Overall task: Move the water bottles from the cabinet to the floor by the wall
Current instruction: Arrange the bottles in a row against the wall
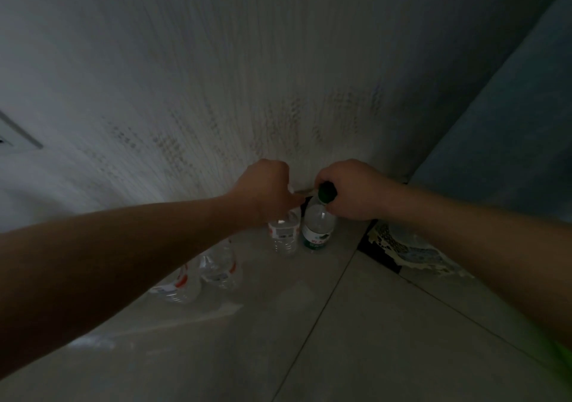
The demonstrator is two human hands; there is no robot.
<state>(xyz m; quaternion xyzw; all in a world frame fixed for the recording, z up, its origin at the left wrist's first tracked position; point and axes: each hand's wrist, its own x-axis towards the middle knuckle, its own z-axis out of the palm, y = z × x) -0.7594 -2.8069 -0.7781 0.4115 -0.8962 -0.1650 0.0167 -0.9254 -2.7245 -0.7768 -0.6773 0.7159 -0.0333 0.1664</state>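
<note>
At the foot of a pale, ribbed wall [216,76], in dim light, four water bottles stand in a row on the grey tiled floor [309,339]. The left hand [266,188] is curled over the top of the red-labelled bottle [283,234]. Touching that bottle's side, the green-capped bottle [317,228] is gripped at its neck by the right hand [353,188]. Two clear bottles [219,265] stand further left, partly hidden by the forearm. A blue-grey panel [510,123] meets the wall at the right, with a patterned mat [402,246] lying in the corner.
</note>
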